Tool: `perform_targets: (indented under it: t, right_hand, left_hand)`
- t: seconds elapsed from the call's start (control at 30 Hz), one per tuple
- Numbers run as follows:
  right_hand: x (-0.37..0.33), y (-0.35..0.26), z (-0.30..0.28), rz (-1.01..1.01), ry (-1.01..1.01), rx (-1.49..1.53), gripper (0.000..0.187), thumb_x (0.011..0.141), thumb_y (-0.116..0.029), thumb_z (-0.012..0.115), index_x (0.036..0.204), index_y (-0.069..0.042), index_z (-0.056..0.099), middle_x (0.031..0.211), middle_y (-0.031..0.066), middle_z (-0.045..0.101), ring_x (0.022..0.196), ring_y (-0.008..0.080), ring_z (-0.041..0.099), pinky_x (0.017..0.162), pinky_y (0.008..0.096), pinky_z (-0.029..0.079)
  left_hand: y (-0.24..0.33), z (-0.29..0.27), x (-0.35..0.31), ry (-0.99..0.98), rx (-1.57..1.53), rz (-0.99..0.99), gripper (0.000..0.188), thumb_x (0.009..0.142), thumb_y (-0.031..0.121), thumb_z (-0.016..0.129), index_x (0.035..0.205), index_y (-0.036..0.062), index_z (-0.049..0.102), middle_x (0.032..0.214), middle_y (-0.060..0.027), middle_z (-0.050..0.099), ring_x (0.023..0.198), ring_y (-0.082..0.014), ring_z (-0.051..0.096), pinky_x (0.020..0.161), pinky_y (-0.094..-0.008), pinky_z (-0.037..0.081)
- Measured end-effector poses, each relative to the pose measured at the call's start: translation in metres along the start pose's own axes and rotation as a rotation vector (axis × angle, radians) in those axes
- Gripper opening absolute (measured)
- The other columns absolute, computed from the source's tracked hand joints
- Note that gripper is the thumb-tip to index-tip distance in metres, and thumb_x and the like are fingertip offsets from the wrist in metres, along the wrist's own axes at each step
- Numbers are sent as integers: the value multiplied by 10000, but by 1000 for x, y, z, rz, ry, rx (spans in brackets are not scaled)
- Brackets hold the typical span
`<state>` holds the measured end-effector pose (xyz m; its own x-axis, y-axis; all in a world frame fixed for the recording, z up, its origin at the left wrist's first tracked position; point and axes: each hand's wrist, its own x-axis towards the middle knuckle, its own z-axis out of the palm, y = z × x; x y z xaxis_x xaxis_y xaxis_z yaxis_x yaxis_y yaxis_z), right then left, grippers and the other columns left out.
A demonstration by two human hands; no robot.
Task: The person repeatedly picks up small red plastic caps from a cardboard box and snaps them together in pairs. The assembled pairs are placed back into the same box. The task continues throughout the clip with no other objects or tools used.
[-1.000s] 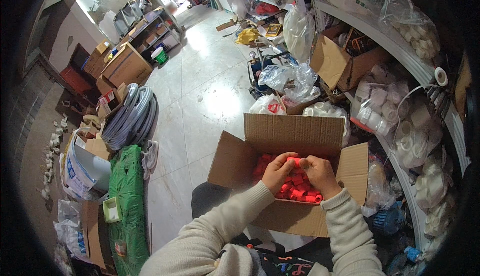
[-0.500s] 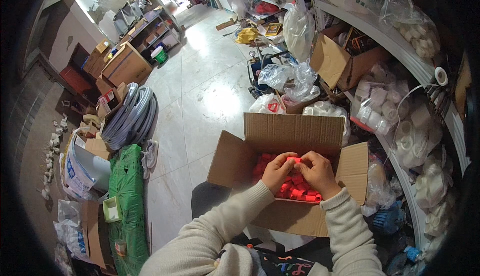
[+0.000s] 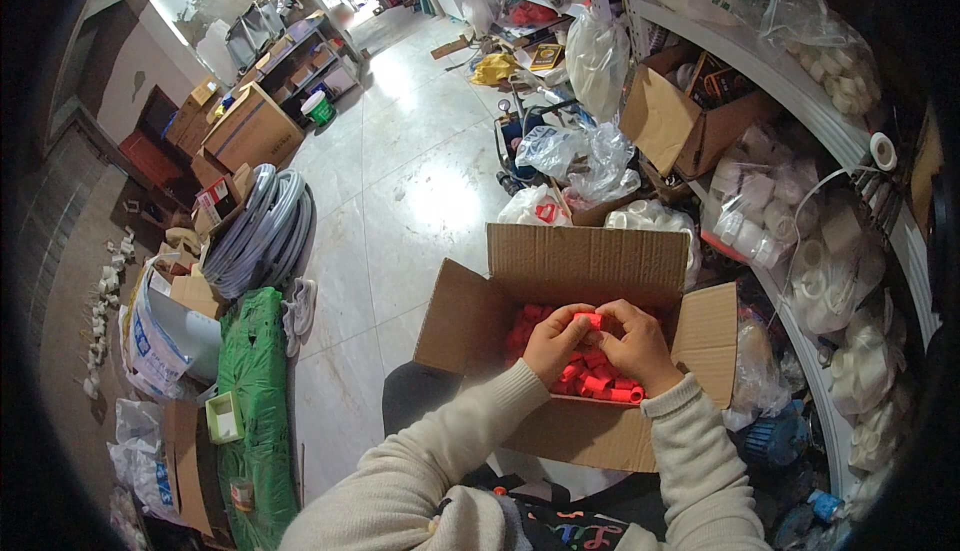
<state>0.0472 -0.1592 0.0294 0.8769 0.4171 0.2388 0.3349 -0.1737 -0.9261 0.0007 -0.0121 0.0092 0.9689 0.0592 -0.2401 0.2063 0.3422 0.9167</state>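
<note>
An open cardboard box (image 3: 590,256) with its flaps folded out holds many small red plastic pipe fittings (image 3: 597,383). Over it, my left hand (image 3: 556,341) and my right hand (image 3: 636,347) meet at the fingertips. Between them they pinch one red pipe fitting (image 3: 592,321), a short tube shape. Both hands are closed on it, thumbs on the near side. My fingers cover part of the fitting, so its ends are hard to make out.
Shelving (image 3: 800,101) on the right carries clear bags of white fittings (image 3: 755,201). A blue motor-like part (image 3: 775,438) sits low beside it. Coiled grey hose (image 3: 262,231), a long green wrapped bundle (image 3: 255,401) and white shoes (image 3: 299,313) lie to the left on the tiled floor.
My fingers have shifted very slightly around the red pipe fitting. The arms, the box and its contents look the same.
</note>
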Motion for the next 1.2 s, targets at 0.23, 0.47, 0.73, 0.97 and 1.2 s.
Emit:
perform_targets:
  t: [0.23, 0.47, 0.73, 0.97, 1.2]
  right_hand:
    - [-2, 12, 1, -1, 10, -44, 191, 681, -110, 692, 818, -8, 607, 761, 140, 624, 716, 252, 619, 626, 328, 480]
    - [2, 11, 4, 59, -2, -44, 198, 699, -147, 690, 810, -3, 612, 743, 151, 627, 694, 271, 626, 610, 335, 479]
    - [6, 25, -7, -28, 155, -8, 292, 654, -191, 756, 843, -15, 620, 759, 104, 617, 685, 212, 593, 631, 313, 478]
    - [21, 30, -37, 153, 715, 361, 278, 663, -166, 782, 723, -44, 540, 660, -18, 535, 607, 75, 468, 571, 207, 401]
    - [17, 41, -40, 103, 649, 648, 171, 719, -134, 733, 759, -33, 601, 644, -17, 557, 556, 60, 473, 526, 186, 378]
  left_hand:
    - [-9, -5, 1, -13, 39, 13, 235, 905, 157, 491, 1094, 20, 517, 889, -20, 581, 748, -76, 557, 660, -226, 485]
    - [0, -5, 2, 14, 157, 118, 222, 899, 133, 496, 1090, 22, 524, 929, -17, 579, 784, -76, 550, 675, -224, 479]
    - [15, 0, 9, 39, 361, 154, 182, 885, 121, 511, 1034, 25, 554, 913, -12, 590, 795, -82, 542, 701, -231, 470]
    - [19, -71, 13, -64, 694, -14, 194, 834, 142, 586, 978, 12, 580, 906, -50, 610, 812, -96, 553, 727, -242, 459]
    - [37, -85, 29, -390, 1615, 238, 315, 766, 194, 613, 1030, 25, 576, 986, -153, 593, 925, -290, 572, 807, -348, 459]
